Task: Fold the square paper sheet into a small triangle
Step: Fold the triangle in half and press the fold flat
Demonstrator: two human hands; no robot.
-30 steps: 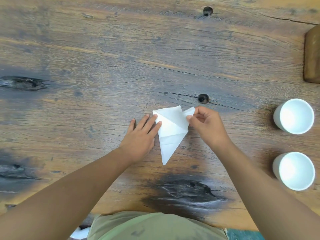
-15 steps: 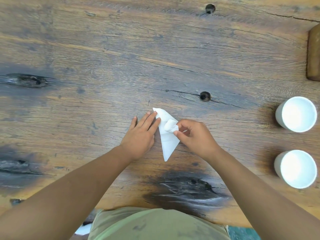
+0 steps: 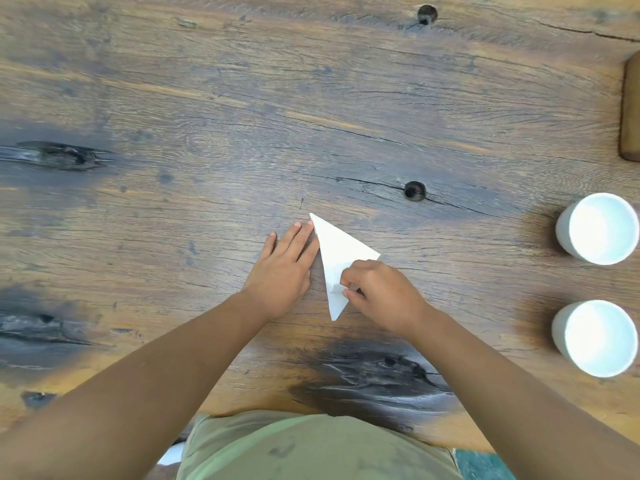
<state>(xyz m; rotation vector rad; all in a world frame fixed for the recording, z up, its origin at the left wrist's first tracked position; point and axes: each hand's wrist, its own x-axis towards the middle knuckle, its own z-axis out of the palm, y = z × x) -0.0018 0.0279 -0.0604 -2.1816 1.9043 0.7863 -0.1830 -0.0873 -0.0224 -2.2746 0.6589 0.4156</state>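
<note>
Two paper edges — left hand flat alongside; right hand pinching.

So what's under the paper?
Only the wooden table shows around the folded paper, which lies on it. The right hand covers part of its edge, and whatever's beneath is hidden.

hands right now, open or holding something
Left hand: open, fingers straight, resting flat at the left edge of the folded paper.
Right hand: closed, fingers pinching the paper's lower flap.
</note>
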